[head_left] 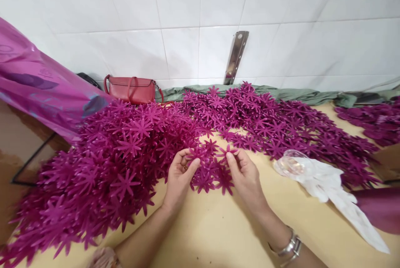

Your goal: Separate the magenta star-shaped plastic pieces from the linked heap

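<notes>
Both my hands meet at the middle of a tan table [218, 226]. My left hand [179, 174] has its fingers curled around a magenta star-shaped plastic flower piece [195, 155]. My right hand [245, 172] pinches another magenta flower piece [227, 151] between thumb and forefinger. A small cluster of the same flower pieces [212, 176] lies on the table between and just under my fingers. A silver bracelet sits on my right wrist [289, 247].
A big heap of magenta flower pieces [103, 164] fills the left; another spread [281, 122] runs along the back and right. A white plastic bag [331, 189] lies at right, a pink plastic sheet [40, 84] at left, a red purse [131, 88] and a metal bracket [236, 57] by the tiled wall.
</notes>
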